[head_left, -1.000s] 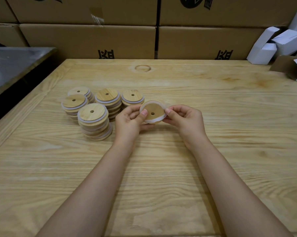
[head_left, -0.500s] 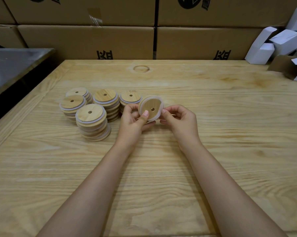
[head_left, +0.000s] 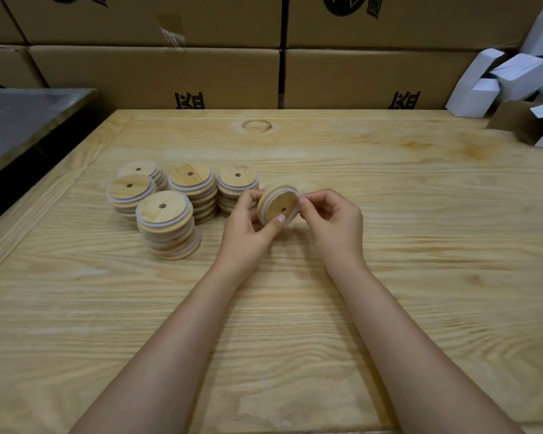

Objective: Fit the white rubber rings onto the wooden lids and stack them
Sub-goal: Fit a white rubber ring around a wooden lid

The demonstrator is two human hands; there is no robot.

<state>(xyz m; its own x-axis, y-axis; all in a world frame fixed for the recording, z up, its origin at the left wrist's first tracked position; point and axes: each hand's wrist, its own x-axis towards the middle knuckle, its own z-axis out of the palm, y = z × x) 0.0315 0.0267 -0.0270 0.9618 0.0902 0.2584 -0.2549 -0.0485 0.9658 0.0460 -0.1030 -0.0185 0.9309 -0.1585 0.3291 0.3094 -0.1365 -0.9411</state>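
Wooden lid [head_left: 278, 204] tilted up just above the bench [head_left: 404, 252], pinched at its rim by left hand [head_left: 248, 228] and right hand [head_left: 332, 220]. White rubber ring [head_left: 263, 208] round its edge, maybe not snug everywhere. Might pop off if tugged unevenly, or bump the nearby stack of lids [head_left: 237, 187].

The surface [head_left: 389, 245] is pale wood with strong wavy grain and a matt, smooth finish. The lid [head_left: 278, 203] held at centre is light, fine-grained wood, rimmed by a white, dull rubber ring [head_left: 265, 211]. The stacks [head_left: 166, 220] look alike. Matt brown cardboard boxes [head_left: 154, 73] fill the top; white card cartons [head_left: 489, 86], upper right. A dull grey metal sheet [head_left: 19, 120] lies upper left.
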